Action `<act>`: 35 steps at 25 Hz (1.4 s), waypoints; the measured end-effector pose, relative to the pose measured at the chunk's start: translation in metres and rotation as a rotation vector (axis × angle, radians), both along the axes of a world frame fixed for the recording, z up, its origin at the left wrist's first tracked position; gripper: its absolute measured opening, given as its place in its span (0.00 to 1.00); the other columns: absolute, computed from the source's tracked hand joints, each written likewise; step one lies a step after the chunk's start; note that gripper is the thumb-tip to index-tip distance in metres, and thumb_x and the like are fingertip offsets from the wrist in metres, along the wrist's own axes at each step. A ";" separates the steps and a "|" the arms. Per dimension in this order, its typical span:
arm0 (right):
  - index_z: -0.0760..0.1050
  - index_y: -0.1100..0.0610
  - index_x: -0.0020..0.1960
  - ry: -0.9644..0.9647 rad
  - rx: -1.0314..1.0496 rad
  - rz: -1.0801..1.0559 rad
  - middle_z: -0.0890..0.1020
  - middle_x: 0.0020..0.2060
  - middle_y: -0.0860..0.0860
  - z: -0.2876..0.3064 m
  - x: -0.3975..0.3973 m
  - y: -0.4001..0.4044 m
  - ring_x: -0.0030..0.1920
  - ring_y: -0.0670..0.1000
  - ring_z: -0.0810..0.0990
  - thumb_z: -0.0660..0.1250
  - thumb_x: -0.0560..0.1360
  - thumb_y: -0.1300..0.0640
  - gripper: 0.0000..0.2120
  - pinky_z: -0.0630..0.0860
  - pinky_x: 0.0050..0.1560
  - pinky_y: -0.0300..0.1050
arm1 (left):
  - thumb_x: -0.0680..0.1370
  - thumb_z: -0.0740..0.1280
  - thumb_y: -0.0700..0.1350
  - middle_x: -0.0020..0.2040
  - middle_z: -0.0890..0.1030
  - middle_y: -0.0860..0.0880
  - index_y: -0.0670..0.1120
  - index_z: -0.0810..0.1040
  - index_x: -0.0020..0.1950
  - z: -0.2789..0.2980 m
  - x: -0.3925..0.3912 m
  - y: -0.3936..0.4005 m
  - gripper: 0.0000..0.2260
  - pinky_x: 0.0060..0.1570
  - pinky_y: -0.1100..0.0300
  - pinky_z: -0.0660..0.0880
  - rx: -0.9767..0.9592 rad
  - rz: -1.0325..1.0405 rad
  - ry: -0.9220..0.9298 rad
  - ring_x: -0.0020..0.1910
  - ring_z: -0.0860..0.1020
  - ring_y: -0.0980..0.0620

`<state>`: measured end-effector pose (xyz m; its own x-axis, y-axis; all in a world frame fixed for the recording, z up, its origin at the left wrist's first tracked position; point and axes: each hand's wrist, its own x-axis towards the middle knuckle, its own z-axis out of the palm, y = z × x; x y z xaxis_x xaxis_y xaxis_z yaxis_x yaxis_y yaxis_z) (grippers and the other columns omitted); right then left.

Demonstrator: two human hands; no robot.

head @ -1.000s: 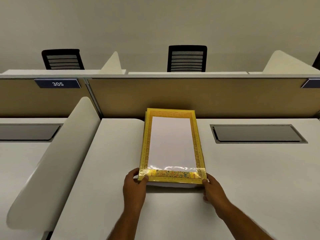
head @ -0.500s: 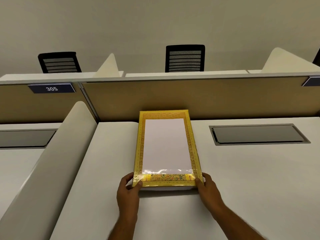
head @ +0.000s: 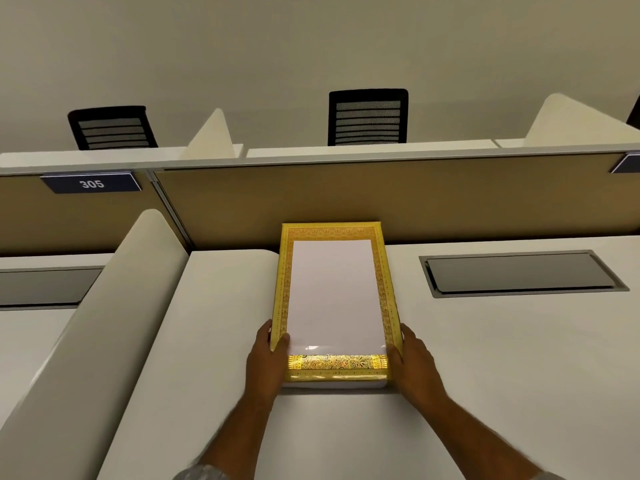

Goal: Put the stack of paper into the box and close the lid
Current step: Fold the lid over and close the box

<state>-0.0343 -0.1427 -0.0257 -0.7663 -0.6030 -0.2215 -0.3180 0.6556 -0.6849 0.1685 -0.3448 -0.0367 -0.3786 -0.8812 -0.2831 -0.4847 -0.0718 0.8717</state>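
In the head view, a flat gold box [head: 335, 303] is seen lying on the white bench [head: 485, 358], its long side running away from the camera and its far end close to the tan partition [head: 415, 199]. The gold-patterned lid [head: 381, 292] is set down over the box, and through its clear window the white stack of paper [head: 333, 292] is seen inside; a thin white edge shows under the lid at the near end. The near left corner of the lid is gripped by the left hand [head: 265, 362], thumb laid on top and fingers curled around the side. The near right corner is gripped by the right hand [head: 414, 362] in the same way, thumb on the lid's top edge. A grey recessed hatch [head: 523, 273] is set into the bench to the right, well apart from the box. A curved white divider [head: 114, 306] is seen on the left, and two black chairs [head: 367, 116] stand beyond the partition.
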 end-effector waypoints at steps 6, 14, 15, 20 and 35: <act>0.43 0.45 0.86 0.145 0.204 0.164 0.77 0.69 0.56 0.010 -0.042 -0.051 0.63 0.55 0.82 0.51 0.87 0.42 0.32 0.80 0.65 0.49 | 0.84 0.59 0.62 0.76 0.73 0.43 0.54 0.49 0.87 -0.006 -0.033 -0.030 0.35 0.69 0.45 0.76 -0.287 -0.139 -0.379 0.70 0.77 0.42; 0.33 0.39 0.84 0.193 0.281 0.233 0.75 0.67 0.61 -0.017 -0.084 -0.085 0.60 0.61 0.84 0.46 0.75 0.23 0.45 0.81 0.59 0.54 | 0.83 0.56 0.68 0.76 0.70 0.40 0.59 0.45 0.86 0.001 -0.063 -0.068 0.36 0.67 0.44 0.75 -0.395 -0.325 -0.555 0.72 0.73 0.37; 0.33 0.38 0.84 0.182 0.287 0.250 0.76 0.66 0.61 -0.018 -0.090 -0.086 0.60 0.61 0.83 0.46 0.72 0.21 0.47 0.81 0.59 0.54 | 0.82 0.57 0.68 0.77 0.69 0.39 0.59 0.45 0.86 0.003 -0.071 -0.073 0.37 0.68 0.43 0.74 -0.372 -0.326 -0.554 0.73 0.72 0.35; 0.32 0.43 0.84 0.136 0.337 0.366 0.79 0.69 0.61 -0.013 -0.116 -0.102 0.61 0.62 0.84 0.56 0.71 0.19 0.55 0.80 0.58 0.53 | 0.80 0.58 0.71 0.74 0.70 0.37 0.60 0.47 0.86 0.001 -0.087 -0.092 0.39 0.65 0.42 0.77 -0.377 -0.304 -0.580 0.69 0.75 0.33; 0.26 0.43 0.82 -0.031 0.410 0.429 0.72 0.78 0.59 0.000 -0.104 -0.081 0.70 0.64 0.79 0.65 0.69 0.21 0.63 0.76 0.70 0.57 | 0.87 0.54 0.57 0.72 0.69 0.43 0.54 0.58 0.85 0.004 -0.074 -0.045 0.26 0.58 0.49 0.79 -0.622 -0.320 -0.834 0.67 0.74 0.43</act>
<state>-0.1383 -0.2232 -0.0255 -0.4623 -0.7184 -0.5198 -0.5972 0.6856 -0.4163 0.0944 -0.3895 -0.0329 -0.5115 -0.8540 -0.0957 -0.8585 0.5030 0.0998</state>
